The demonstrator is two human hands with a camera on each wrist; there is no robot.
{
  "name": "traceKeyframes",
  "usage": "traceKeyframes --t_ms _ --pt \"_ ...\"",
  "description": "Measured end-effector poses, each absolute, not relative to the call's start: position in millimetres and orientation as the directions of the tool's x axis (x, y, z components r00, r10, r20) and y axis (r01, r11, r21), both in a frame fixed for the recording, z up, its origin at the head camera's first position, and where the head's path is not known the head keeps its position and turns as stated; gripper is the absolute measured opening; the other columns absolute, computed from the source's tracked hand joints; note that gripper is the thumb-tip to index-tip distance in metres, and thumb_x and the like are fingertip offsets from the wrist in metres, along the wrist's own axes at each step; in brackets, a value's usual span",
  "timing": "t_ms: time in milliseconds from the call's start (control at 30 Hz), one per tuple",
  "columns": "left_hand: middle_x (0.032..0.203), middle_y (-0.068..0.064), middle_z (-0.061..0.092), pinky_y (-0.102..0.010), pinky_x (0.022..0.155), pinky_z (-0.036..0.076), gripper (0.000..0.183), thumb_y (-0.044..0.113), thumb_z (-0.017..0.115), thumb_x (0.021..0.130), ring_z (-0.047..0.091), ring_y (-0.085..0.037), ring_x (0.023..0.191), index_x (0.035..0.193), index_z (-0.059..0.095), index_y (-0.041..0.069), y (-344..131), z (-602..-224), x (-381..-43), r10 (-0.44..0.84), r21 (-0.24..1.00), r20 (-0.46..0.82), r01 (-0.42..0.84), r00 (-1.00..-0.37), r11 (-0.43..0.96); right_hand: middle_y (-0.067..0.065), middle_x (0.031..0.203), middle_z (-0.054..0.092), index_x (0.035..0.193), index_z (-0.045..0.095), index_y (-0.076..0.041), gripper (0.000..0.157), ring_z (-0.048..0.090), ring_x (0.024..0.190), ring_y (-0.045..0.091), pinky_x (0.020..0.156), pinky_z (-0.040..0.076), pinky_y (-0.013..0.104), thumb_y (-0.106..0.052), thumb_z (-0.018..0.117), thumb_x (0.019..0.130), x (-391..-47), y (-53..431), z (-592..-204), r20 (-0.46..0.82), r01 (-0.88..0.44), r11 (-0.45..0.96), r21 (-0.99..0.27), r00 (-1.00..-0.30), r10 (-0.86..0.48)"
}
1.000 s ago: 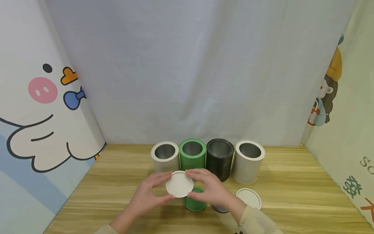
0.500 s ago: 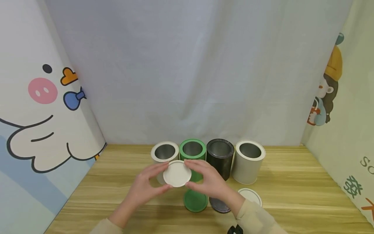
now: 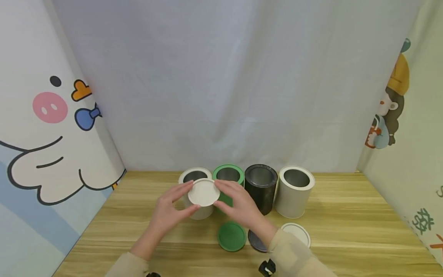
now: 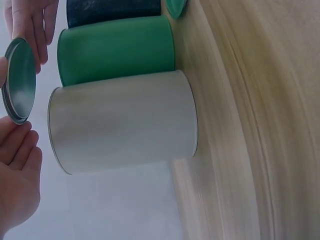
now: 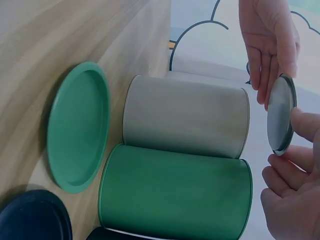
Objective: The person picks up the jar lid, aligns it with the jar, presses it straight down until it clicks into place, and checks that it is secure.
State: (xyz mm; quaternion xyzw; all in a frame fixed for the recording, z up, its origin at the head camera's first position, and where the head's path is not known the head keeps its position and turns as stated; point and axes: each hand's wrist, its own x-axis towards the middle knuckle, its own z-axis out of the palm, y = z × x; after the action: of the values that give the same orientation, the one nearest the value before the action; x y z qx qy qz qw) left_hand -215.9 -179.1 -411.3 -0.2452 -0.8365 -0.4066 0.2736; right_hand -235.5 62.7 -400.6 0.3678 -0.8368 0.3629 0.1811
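A round white lid [image 3: 204,192] is held between my two hands, clear of the can beneath it in both wrist views. My left hand [image 3: 169,207] grips its left edge with thumb and fingers; my right hand [image 3: 238,202] pinches the right edge. In the left wrist view the lid's metallic underside [image 4: 22,82] shows. The lid overlaps the near rim of the leftmost white can [image 3: 200,212], which stands open-topped. Beside that can stands a green can [image 3: 228,167], partly hidden by my right hand.
A black can [image 3: 262,196] and another white can [image 3: 294,200] stand to the right in the same row. In front lie a green lid [image 3: 232,236], a dark lid [image 3: 257,242] partly behind my right forearm, and a white lid [image 3: 299,232]. A curtain [image 3: 235,96] hangs behind.
Both hands have carried the white lid up and slightly left, from over the green lid to the leftmost white can. Cans and other lids have stayed put.
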Motion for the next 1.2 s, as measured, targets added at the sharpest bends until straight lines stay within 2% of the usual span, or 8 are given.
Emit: traceKeyframes --t_ms 300,633,867,1200 --pt "0.132 -0.012 0.062 -0.055 0.1 0.046 0.06 0.012 0.089 0.073 0.055 -0.037 0.124 0.127 0.066 0.0 -190.4 -402.9 -230.5 0.176 0.595 0.58 0.561 -0.796 0.575 0.018 0.141 0.053 0.138 0.054 0.005 0.054 0.046 0.131 0.036 0.106 0.043 0.049 -0.016 0.072 0.092 -247.4 48.2 -392.1 0.539 -0.735 0.512 -0.444 -0.676 -0.503" --pt "0.133 -0.014 0.061 -0.054 0.098 0.049 0.06 0.017 0.089 0.074 0.057 -0.037 0.122 0.128 0.066 0.001 -198.7 -397.5 -245.5 0.175 0.588 0.558 0.536 -0.811 0.606 0.018 0.142 0.053 0.139 0.053 0.004 0.052 0.045 0.133 0.037 0.109 0.04 0.047 -0.019 0.068 0.095 -261.7 39.3 -385.8 0.498 -0.722 0.543 -0.429 -0.69 -0.525" --pt "0.134 -0.016 0.06 -0.056 0.102 0.044 0.061 0.021 0.087 0.077 0.054 -0.038 0.125 0.13 0.064 0.002 -203.7 -393.7 -254.6 0.163 0.619 0.506 0.488 -0.847 0.615 0.018 0.142 0.053 0.139 0.053 0.004 0.051 0.045 0.133 0.036 0.108 0.04 0.047 -0.019 0.067 0.096 -272.5 34.6 -381.7 0.467 -0.714 0.556 -0.426 -0.7 -0.54" --pt "0.137 -0.01 0.059 -0.057 0.105 0.041 0.063 0.027 0.086 0.079 0.05 -0.037 0.129 0.133 0.063 0.005 -210.4 -394.7 -265.7 0.183 0.633 0.442 0.45 -0.878 0.63 0.014 0.142 0.053 0.139 0.055 0.0 0.05 0.045 0.134 0.033 0.109 0.039 0.046 -0.023 0.066 0.097 -279.7 27.8 -378.8 0.402 -0.669 0.619 -0.412 -0.743 -0.535"
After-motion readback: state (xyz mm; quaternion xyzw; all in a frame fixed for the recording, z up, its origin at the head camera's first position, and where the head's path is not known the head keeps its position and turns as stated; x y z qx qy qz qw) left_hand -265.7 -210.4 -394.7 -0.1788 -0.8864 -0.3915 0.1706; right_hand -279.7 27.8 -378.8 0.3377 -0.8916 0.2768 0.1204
